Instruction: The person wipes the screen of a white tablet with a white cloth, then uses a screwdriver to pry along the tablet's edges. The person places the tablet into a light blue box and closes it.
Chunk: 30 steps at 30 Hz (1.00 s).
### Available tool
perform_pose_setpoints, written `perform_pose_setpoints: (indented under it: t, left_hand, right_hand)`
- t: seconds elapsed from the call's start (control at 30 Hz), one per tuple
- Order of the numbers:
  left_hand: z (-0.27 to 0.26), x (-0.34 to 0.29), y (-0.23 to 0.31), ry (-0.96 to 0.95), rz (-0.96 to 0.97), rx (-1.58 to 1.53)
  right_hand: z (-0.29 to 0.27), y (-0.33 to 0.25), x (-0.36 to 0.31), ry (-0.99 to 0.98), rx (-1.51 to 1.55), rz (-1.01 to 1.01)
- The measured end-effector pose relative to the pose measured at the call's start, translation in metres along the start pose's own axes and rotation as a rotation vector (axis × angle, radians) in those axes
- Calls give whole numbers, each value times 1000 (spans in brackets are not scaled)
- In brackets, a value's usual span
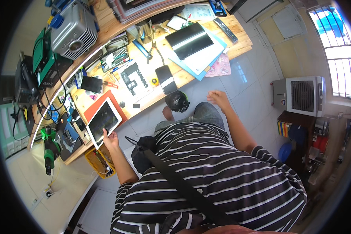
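My left hand (111, 140) grips the lower edge of a white-framed tablet (103, 118), thumb over its dark screen. The tablet is tilted at the table's near left edge and overlaps an orange-red sheet (119, 106). My right hand (219, 99) hangs in the air beyond the table's edge, fingers loosely bent and a little apart, with nothing seen in it. Nearest to it on the table is a dark phone (166, 79). Left of the phone lie a grey tray of small parts (135, 79) and a yellow tape roll (155, 82).
A large dark-screened tablet (189, 40), pliers (156, 54) and a remote control (225, 30) lie farther back on the wooden table (240, 37). A shelf holds a silver machine (74, 32). A yellow basket (100, 163) stands below the table's left end. An air cooler (305, 96) stands at right.
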<state>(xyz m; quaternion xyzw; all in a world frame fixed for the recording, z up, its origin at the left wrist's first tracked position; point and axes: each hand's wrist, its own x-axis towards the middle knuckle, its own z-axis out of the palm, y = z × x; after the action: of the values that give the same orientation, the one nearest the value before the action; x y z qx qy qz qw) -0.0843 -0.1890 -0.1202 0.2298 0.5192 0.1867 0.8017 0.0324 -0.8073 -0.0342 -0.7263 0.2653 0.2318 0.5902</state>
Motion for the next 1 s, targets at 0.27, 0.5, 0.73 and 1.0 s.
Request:
perform_pose_setpoints:
  t: [0.27, 0.5, 0.73, 1.0]
  left_hand:
    - [-26, -161, 2, -285, 342, 98]
    - [72, -288, -17, -633, 496, 547]
    - [307, -361, -226, -799, 294, 784]
    - [387, -335, -338, -1181, -14, 1384]
  right_hand:
    - [-3, -88, 22, -181, 110, -295]
    - [-55, -136, 0, -713, 55, -492]
    - [-149, -129, 19, -865, 151, -423]
    - [-242, -56, 60, 23, 195, -337]
